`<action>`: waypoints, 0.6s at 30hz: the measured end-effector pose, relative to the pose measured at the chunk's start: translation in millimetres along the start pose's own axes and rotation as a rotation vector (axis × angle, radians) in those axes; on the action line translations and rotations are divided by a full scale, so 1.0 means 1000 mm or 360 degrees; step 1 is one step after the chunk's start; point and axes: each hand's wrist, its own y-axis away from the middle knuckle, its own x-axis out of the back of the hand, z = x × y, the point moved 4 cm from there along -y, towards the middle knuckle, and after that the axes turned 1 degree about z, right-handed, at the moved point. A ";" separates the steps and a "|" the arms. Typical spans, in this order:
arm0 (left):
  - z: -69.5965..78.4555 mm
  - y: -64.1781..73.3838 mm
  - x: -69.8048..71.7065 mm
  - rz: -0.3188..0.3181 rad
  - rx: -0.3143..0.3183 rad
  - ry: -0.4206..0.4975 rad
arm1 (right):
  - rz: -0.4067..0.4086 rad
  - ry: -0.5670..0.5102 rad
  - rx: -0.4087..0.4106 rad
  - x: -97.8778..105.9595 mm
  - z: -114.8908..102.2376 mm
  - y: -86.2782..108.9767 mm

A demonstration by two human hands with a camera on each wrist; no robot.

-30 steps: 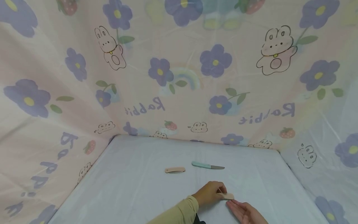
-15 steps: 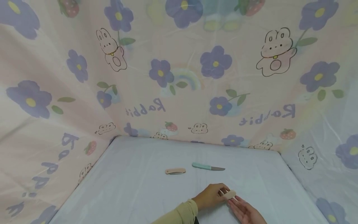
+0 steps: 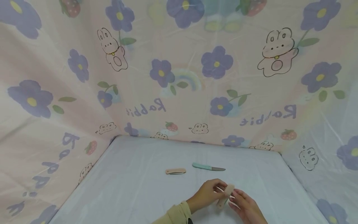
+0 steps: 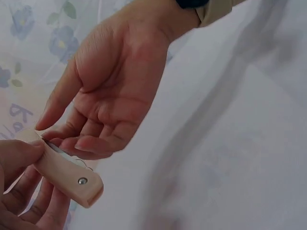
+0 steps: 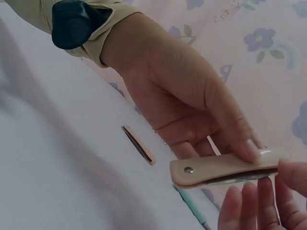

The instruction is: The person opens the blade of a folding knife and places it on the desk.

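Observation:
My left hand [image 3: 208, 193] holds a beige folding knife [image 3: 229, 189], its thumb on the handle and its fingers behind. In the right wrist view, the knife's handle [image 5: 220, 170] shows a metal rivet near one end and the blade's edge along the slot, folded in. My right hand [image 3: 247, 205] has its thumb and a finger at the knife's other end, with the remaining fingers curved below the blade side. On the table ahead lie a peach folding knife [image 3: 175, 171], folded, and a turquoise-handled knife [image 3: 208, 167] with its blade out, pointing right.
A white-covered table [image 3: 134, 186] lies under the hands. Pale pink curtains [image 3: 184, 99] with flowers and rabbits hang along its back and both sides. A dark strapped device [image 5: 74, 24] sits on the left wrist over a yellow-beige sleeve [image 3: 174, 214].
The beige folding knife has been turned from lying almost level to a steep slant between the hands. My right hand has risen, its straight fingers now bent at the knife's end.

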 end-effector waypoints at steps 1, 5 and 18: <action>0.002 0.001 0.001 0.0004 0.0013 0.0046 | 0.0002 0.0033 0.0008 -0.002 -0.002 0.001; 0.012 0.006 0.005 0.0026 0.0054 0.0205 | -0.0007 0.0063 0.0031 -0.011 -0.010 0.006; 0.017 0.021 0.020 0.0039 0.0181 0.0825 | -0.0206 0.0082 0.0206 -0.037 -0.023 0.014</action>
